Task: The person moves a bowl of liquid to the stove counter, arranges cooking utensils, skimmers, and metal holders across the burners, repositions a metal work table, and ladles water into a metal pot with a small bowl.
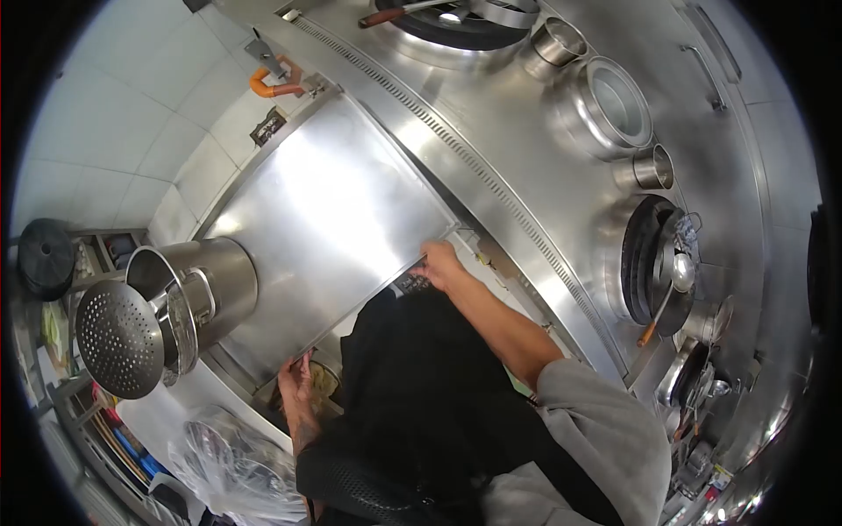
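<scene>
Stainless steel worktop [329, 206] lies ahead of the person, gripped along its near edge: right hand [441, 266] closed on its four-o'clock corner, left hand [296, 386] curled at six. A tall pot [230, 285] stands toward eight, a perforated strainer [120, 339] at its mouth; uneven lifting or a jolt could topple both. At two, the range counter [517, 131] runs close enough to pinch knuckles.

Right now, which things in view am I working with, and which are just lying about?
Working with: steel panel, its edge between the fingers of your left hand and right hand.
Seemingly lying about: tall pot, perforated strainer, ladle, clear plastic.
</scene>
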### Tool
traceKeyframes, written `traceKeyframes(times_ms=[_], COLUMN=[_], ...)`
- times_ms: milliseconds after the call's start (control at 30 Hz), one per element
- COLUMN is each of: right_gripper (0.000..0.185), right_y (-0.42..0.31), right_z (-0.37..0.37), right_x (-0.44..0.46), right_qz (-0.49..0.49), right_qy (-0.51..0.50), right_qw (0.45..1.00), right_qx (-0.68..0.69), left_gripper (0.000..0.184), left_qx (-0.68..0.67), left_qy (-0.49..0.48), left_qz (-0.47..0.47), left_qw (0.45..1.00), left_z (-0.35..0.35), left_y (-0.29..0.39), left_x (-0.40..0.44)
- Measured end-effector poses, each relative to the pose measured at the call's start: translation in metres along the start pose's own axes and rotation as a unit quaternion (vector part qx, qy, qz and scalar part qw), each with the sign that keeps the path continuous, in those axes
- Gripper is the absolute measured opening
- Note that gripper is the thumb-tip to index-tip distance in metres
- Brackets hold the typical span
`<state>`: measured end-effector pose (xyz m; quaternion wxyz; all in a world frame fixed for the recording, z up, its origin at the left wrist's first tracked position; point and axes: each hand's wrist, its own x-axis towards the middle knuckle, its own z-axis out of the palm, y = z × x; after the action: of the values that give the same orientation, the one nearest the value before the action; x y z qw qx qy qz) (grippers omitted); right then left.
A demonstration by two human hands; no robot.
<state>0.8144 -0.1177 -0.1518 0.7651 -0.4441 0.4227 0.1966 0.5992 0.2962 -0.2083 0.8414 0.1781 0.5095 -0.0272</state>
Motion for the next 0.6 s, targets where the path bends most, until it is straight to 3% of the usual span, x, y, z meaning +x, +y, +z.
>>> traceKeyframes(times_ms=[167,333,600], right_gripper=[0.032,0.031,0.027], right_y=[0.022,0.032,0.060], right_z=[-0.083,-0.124,-0.229], right_x=[-0.018,-0.037,-0.061], right_qz=[0.007,0.004,0.022], right_qy=[-0.069,-0.052,-0.074], right_qw=[0.997,0.998,0.997], right_qx=[-0.023,-0.021,-0.021], left_gripper=[0.046,0.039,0.039], left_qx=[0.008,0.008,0.014], left_qy=[0.009,0.053,0.040], left_qz=[0.015,0.012,0.009], left_qw=[1.000,0.998,0.999], left_z=[-0.020,-0.072,-0.123], left_y=[-0.065,-0.114,-0.187], left_x=[-0.035,-0.055,-0.084])
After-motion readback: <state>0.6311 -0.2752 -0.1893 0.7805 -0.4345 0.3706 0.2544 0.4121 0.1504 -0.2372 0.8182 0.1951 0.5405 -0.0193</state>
